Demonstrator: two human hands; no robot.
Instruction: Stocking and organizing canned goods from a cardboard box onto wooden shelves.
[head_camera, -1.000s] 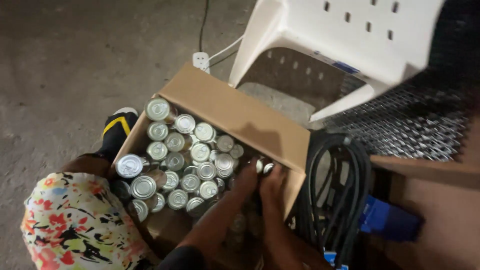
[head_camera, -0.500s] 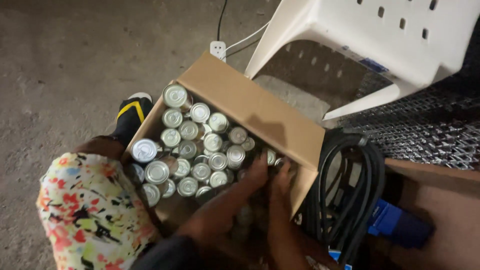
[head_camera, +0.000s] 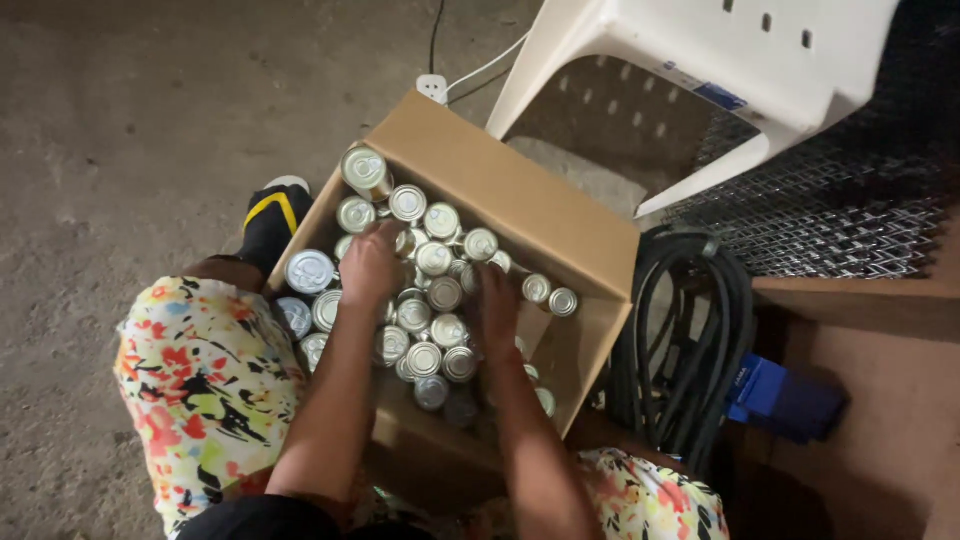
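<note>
An open cardboard box (head_camera: 530, 205) on the floor holds several small silver tin cans (head_camera: 438, 258) standing upright. Both my hands are inside it. My left hand (head_camera: 368, 268) lies over the cans in the middle left, its fingers curled around one can (head_camera: 405, 243). My right hand (head_camera: 497, 308) rests palm down on the cans toward the right side; its fingertips are hidden among them, so its grip is unclear. My knees in flowered cloth (head_camera: 205, 385) flank the box.
A white plastic chair (head_camera: 700, 75) stands behind the box. A coil of black hose (head_camera: 690, 340) and a blue object (head_camera: 775, 395) lie to the right, beside metal mesh (head_camera: 830, 215). A white power strip (head_camera: 432, 88) and a black-and-yellow shoe (head_camera: 272, 220) sit on the concrete floor.
Both hands were together at the box's right wall. My left hand has moved left to the middle cans; my right hand has shifted slightly inward. The view has tilted down.
</note>
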